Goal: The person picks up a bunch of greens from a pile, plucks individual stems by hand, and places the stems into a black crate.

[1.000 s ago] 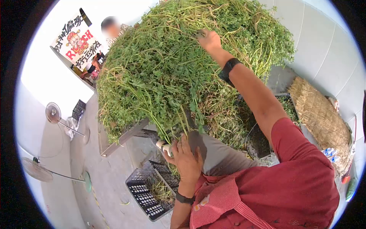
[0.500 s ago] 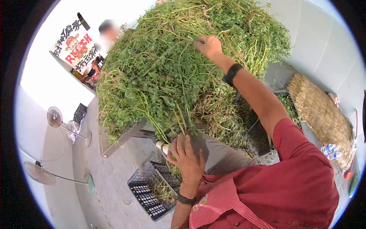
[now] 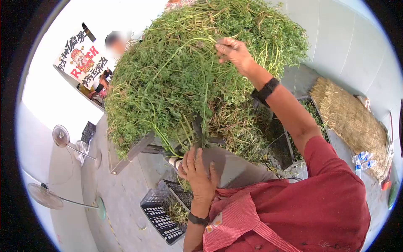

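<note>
Your right hand (image 3: 235, 52) is up at 12 o'clock, its fingers (image 3: 222, 45) pinched together on a few loose stems (image 3: 197, 42) at the crown of the heap of greens (image 3: 168, 84). Your left hand (image 3: 197, 170), at 6 o'clock, is closed around a bunch (image 3: 201, 132) by its cut ends, against your knee. A pale thing sits under the thumb, and I cannot tell what it is.

Expect the greens to be light, limp and tangled: a strand will likely drag its neighbours along, and the leafy tips look likely to bruise or tear. Take hold low on the stalks, where they are firmer, and pull along their length.

The heap hides most of the counter (image 3: 132, 152) and overhangs its edge at 8 o'clock. A black crate (image 3: 157, 214) stands on the concrete floor (image 3: 121, 189) at 7 o'clock, with two fans (image 3: 61, 135) at 9. A straw mat (image 3: 352, 122) lies at 3. A poster (image 3: 84, 56) hangs at 10, with another person (image 3: 114, 40) beside it.
</note>
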Available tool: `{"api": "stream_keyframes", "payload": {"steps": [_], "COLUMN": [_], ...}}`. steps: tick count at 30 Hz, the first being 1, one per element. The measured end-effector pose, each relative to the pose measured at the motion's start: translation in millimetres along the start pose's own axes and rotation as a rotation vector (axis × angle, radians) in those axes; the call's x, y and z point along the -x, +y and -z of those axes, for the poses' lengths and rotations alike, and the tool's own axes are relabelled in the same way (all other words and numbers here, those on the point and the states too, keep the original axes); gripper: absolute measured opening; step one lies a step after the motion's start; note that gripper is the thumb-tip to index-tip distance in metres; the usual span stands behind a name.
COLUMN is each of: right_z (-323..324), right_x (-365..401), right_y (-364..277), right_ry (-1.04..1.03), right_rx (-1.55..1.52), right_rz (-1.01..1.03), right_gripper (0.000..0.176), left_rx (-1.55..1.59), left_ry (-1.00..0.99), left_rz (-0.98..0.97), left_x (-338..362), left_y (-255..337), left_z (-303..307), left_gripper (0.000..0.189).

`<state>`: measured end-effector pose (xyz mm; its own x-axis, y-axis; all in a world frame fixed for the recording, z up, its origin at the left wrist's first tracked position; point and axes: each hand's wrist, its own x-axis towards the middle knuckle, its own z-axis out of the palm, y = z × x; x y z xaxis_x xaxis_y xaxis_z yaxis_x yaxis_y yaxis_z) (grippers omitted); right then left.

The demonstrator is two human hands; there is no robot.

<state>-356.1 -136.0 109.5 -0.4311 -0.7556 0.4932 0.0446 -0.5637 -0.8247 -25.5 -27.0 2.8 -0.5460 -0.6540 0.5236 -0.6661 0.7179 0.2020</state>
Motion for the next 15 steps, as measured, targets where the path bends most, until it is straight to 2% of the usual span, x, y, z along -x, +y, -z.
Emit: {"api": "stream_keyframes", "payload": {"steps": [3, 5, 8, 15], "right_z": [11.0, 16.6, 17.7, 35.3], "right_x": [-1.8, -4.6, 7.1, 15.4], "right_y": [9.5, 17.3, -6.6, -17.5], "right_ry": [-0.015, -0.026, -0.06, -0.002], "right_rx": [-0.044, -0.226, -0.252, -0.207], "right_rz": [-0.01, -0.038, -0.045, -0.052], "right_gripper": [0.018, 0.012, 0.01, 0.014], "left_rx": [0.025, 0.047, 0.071, 0.082], "left_ry": [0.013, 0.031, 0.022, 0.033], "left_rz": [-0.034, -0.047, -0.052, -0.043], "left_x": [0.2, 1.4, 3.9, 4.8], "left_y": [5.4, 8.5, 6.3, 7.2], "left_z": [2.8, 4.6, 5.6, 4.9], "left_gripper": [0.053, 0.051, 0.047, 0.044]}}
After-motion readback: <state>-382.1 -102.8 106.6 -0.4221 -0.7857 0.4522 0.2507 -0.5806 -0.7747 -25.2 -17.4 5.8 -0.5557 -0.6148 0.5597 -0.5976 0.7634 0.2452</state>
